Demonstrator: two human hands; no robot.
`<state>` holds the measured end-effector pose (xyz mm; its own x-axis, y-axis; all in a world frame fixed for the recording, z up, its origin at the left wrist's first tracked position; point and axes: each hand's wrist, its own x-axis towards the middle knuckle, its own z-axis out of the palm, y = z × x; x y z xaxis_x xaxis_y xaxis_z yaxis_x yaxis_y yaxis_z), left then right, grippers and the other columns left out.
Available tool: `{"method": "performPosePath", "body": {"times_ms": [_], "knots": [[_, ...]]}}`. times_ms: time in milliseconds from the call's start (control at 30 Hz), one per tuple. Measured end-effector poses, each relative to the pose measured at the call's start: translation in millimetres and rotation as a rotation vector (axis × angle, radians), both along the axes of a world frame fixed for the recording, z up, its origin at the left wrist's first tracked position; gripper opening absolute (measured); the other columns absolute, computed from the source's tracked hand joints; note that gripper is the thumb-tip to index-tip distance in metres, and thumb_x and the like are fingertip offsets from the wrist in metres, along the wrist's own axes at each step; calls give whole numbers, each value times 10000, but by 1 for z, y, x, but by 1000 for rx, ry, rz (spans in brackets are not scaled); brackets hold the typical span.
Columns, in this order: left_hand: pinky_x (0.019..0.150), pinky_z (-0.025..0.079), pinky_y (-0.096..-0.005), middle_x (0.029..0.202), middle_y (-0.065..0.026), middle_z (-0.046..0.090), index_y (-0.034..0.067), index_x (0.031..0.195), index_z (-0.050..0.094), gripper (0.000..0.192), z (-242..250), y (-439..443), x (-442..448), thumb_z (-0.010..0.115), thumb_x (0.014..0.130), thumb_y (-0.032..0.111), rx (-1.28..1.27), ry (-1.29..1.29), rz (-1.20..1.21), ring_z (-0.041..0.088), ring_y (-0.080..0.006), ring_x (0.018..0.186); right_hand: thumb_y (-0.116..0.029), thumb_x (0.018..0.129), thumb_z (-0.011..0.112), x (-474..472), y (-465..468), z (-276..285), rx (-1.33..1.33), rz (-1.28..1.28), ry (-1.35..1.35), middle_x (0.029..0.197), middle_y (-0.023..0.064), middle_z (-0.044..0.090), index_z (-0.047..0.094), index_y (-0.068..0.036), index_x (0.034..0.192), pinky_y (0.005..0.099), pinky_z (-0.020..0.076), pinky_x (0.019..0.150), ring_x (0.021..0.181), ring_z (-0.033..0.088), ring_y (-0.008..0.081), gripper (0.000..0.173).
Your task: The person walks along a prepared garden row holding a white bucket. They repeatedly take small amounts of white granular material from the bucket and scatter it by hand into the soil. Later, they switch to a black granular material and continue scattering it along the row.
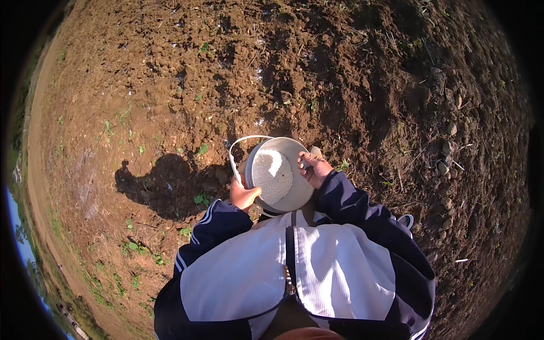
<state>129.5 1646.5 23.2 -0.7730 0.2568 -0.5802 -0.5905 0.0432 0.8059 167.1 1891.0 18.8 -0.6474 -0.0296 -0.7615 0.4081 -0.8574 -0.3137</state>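
A round white plastic bucket is held in front of my body, partly filled with white granules. My left hand grips its left side near the rim and handle, thumb over the edge. The white handle loops out to the upper left. At the right rim is my right hand, its fingers curled, with something small and greyish at the fingertips that I cannot identify. Whether this hand touches the rim is unclear.
Brown tilled soil with clods, white specks and small green plants surrounds me. Stones lie in a line on the right. Part of a pale round-rimmed object shows by my right sleeve. My shadow falls left.
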Motion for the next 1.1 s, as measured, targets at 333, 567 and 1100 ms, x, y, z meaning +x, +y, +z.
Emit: {"method": "performPosePath", "body": {"times_ms": [333,567,1100], "knots": [[486,432,-238,707,-35,484,56,864,400,400,-5,41,14,628,542,-13,-438,89,186,502,-118,571,-156,903,426,-255,242,-44,47,-279,208,788,74,553,468,-32,928,269,473,538,644,540,176,133],[564,523,-306,805,-106,558,17,920,405,373,10,83,19,588,598,-20,-418,-110,284,582,-179,666,-160,877,490,-357,372,-42,211,-524,60,950,151,474,381,-45,1158,467,522,723,706,510,277,322],[605,487,-261,787,-67,571,9,917,451,400,84,225,-28,638,567,-39,-284,84,-35,583,-142,676,-107,800,546,-41,152,-10,1536,1567,806,791,62,609,585,-26,945,282,480,578,712,598,151,171]]}}
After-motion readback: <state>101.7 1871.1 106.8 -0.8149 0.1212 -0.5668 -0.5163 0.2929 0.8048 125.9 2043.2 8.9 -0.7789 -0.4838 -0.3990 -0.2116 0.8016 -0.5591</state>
